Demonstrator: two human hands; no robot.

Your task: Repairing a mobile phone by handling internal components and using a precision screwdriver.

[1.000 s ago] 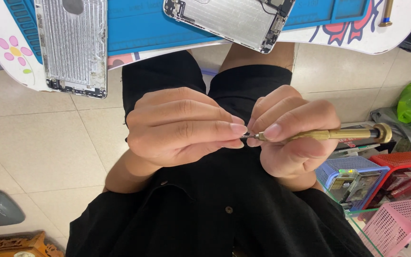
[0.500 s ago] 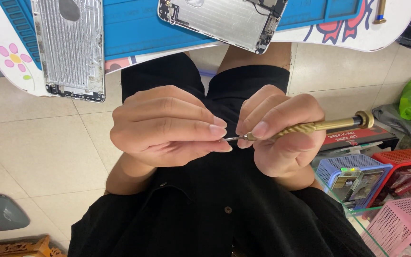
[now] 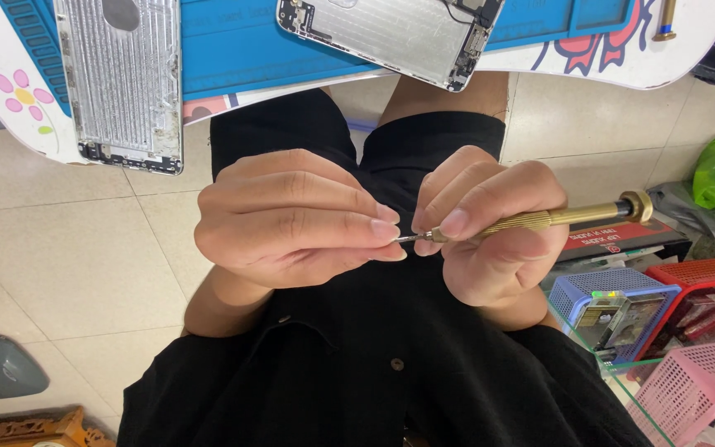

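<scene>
Fingertips of left hand (image 3: 291, 219) hide brass screwdriver (image 3: 539, 219) tip.

Brass screwdriver (image 3: 556, 218) horiz., tip left.

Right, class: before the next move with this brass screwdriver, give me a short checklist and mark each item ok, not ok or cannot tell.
1. Brass screwdriver gripped firmly in the right hand: ok.
2. Left hand fingertips meet the driver's tip: ok.
3. Bit seated in the driver: cannot tell, fingers hide it.
4. Any screw held at the tip: cannot tell.
5. Two metal phone housings lying flat on the blue mat: ok.
6. Spare brass driver resting on the table edge, away from both hands: ok.
</scene>
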